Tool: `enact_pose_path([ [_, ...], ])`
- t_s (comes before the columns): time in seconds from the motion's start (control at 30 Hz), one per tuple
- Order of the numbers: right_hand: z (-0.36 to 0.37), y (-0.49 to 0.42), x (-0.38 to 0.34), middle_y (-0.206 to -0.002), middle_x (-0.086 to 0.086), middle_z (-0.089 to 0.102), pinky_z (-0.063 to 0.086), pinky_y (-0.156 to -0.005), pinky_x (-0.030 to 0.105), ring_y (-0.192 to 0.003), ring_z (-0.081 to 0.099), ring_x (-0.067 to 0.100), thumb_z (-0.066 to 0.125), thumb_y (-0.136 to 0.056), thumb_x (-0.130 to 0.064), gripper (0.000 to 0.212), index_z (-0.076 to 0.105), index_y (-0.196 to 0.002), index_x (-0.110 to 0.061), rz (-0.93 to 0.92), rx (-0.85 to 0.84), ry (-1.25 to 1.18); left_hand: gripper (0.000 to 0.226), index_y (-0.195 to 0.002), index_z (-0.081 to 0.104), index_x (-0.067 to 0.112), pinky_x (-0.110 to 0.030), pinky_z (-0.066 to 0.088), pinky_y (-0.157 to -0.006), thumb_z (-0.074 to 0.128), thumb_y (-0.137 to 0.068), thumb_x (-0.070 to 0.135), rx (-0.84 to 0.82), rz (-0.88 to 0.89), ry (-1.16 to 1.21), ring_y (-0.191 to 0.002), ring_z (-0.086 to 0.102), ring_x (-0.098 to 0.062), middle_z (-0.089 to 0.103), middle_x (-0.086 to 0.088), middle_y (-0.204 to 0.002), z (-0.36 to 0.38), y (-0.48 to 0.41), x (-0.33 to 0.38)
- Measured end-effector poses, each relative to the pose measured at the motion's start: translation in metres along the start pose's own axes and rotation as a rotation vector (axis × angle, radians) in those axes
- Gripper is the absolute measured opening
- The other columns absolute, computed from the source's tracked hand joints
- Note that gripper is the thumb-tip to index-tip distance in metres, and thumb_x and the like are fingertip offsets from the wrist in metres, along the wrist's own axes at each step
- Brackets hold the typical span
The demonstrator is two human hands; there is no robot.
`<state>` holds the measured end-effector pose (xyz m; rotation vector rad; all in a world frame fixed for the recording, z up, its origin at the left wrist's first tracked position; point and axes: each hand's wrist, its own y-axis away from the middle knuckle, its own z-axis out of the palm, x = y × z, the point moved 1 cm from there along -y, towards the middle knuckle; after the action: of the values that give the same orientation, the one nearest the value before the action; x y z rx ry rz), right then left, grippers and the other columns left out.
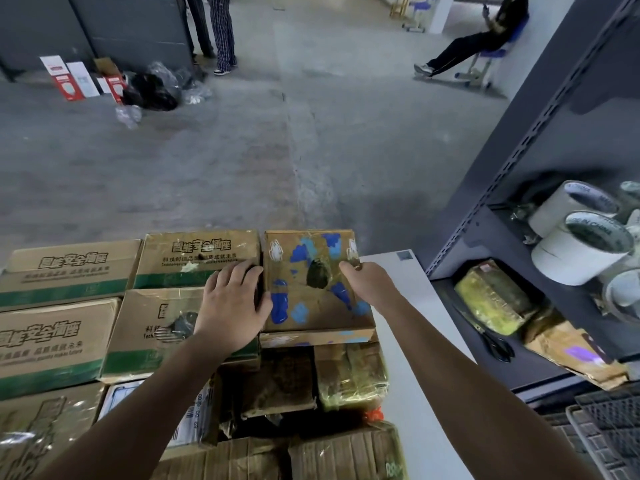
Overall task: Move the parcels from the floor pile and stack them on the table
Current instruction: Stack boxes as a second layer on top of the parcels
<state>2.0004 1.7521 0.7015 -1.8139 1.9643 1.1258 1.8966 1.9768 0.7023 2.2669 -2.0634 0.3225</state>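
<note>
- Grey concrete floor [242, 150] stretched beyond a white table [408, 306] crowded with stacked cardboard.
- Fingers of the right hand [367, 282] curled over the right edge of the blue-splotched parcel [311, 299] near its far corner, gripping it.
- Palm down, the left hand [230, 306] lay flat with its fingers spread, the thumb on the parcel's left edge and the fingers reaching onto the neighbouring green-banded carton [197, 258].
- Lying flat with its painted face up, the parcel topped the stack at the table's far end. It looked nearly square, its slightly longer side running away from the person.
- Directly beneath it sat tape-wrapped parcels [349, 375].
- To the right stood a dark metal shelving unit [519, 168] holding tape rolls [581, 251].
- Far off were black bags [152, 88] by the wall and a seated person [478, 43].
</note>
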Motion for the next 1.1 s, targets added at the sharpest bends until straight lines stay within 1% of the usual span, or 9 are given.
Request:
enact_pose_path([
  [0.13,-0.002,0.003,-0.005,-0.078,0.004,0.058,0.037,-0.069,0.029,-0.078,0.055,0.019,0.036,-0.101,-0.044,0.047,0.061,-0.097,-0.004,-0.023,-0.022,0.091,0.056,-0.134,0.051,0.013,-0.048,0.030,-0.111,0.040,-0.089,0.046,-0.011,-0.004,0.004,-0.132,0.041,-0.028,0.048,-0.005,-0.140,0.001,0.000,0.001],
  [0.23,-0.002,0.005,-0.004,-0.100,0.006,0.059,0.039,-0.084,0.032,-0.098,0.057,0.024,0.036,-0.101,-0.046,0.048,0.058,-0.117,-0.006,-0.019,-0.039,0.027,0.057,-0.134,0.050,0.012,-0.048,0.029,-0.111,0.040,-0.089,0.046,-0.012,-0.016,0.015,-0.132,0.041,-0.029,0.048,-0.007,-0.141,0.000,0.000,0.001],
  [0.4,0.004,0.023,0.006,-0.117,0.006,0.057,0.037,-0.083,0.031,-0.101,0.052,0.021,0.039,-0.099,-0.047,0.050,0.047,-0.132,-0.009,-0.033,-0.011,-0.047,0.054,-0.134,0.049,0.008,-0.051,0.033,-0.108,0.057,-0.089,0.038,-0.014,-0.011,0.023,-0.129,0.043,-0.034,0.048,-0.012,-0.139,-0.004,-0.003,0.000],
  [0.6,0.011,0.034,0.023,-0.108,0.002,0.060,0.036,-0.058,0.021,-0.089,0.055,0.016,0.044,-0.099,-0.039,0.039,0.047,-0.127,-0.012,-0.140,0.045,-0.045,0.040,-0.124,0.057,0.009,-0.049,0.035,-0.106,0.057,-0.089,0.028,0.043,0.026,0.008,-0.126,0.045,-0.035,0.052,-0.013,-0.130,-0.011,0.007,0.013],
  [0.7,0.017,0.041,0.031,-0.108,0.004,0.060,0.039,-0.068,0.026,-0.093,0.057,0.019,0.047,-0.099,-0.038,0.040,0.047,-0.127,-0.010,-0.196,0.089,-0.026,0.033,-0.118,0.061,0.009,-0.048,0.039,-0.102,0.058,-0.087,0.021,0.108,0.051,0.041,-0.122,0.047,-0.034,0.053,-0.013,-0.125,-0.014,0.023,0.025],
  [0.83,0.019,0.055,0.032,-0.096,-0.001,0.056,0.035,-0.072,0.027,-0.096,0.058,0.024,0.045,-0.100,-0.038,0.041,0.042,-0.128,-0.008,-0.207,0.117,0.004,0.031,-0.114,0.062,0.008,-0.050,0.047,-0.097,0.062,-0.083,0.014,0.154,0.134,0.090,-0.119,0.049,-0.035,0.054,-0.014,-0.121,-0.016,0.057,0.043],
  [0.93,0.020,0.073,0.034,-0.122,0.013,0.055,0.039,-0.081,0.032,-0.114,0.054,0.031,0.043,-0.101,-0.040,0.052,0.035,-0.140,-0.007,-0.173,0.124,0.014,0.031,-0.111,0.063,0.008,-0.048,0.048,-0.094,0.065,-0.080,0.013,0.185,0.202,0.111,-0.119,0.051,-0.034,0.055,-0.014,-0.119,-0.016,0.084,0.053],
  [1.0,0.023,0.088,0.037,-0.128,0.017,0.053,0.040,-0.089,0.036,-0.120,0.052,0.035,0.044,-0.100,-0.041,0.055,0.034,-0.141,-0.005,-0.142,0.153,0.022,0.032,-0.111,0.062,0.008,-0.046,0.048,-0.092,0.065,-0.080,0.012,0.196,0.242,0.141,-0.119,0.051,-0.033,0.056,-0.013,-0.118,-0.015,0.102,0.056],
  [1.1,0.030,0.115,0.047,-0.121,0.020,0.054,0.036,-0.079,0.033,-0.114,0.053,0.037,0.045,-0.100,-0.039,0.050,0.039,-0.133,-0.003,-0.100,0.197,0.027,0.033,-0.111,0.062,0.009,-0.045,0.051,-0.089,0.066,-0.080,0.017,0.153,0.288,0.160,-0.114,0.054,-0.031,0.057,-0.011,-0.115,-0.008,0.132,0.056],
])
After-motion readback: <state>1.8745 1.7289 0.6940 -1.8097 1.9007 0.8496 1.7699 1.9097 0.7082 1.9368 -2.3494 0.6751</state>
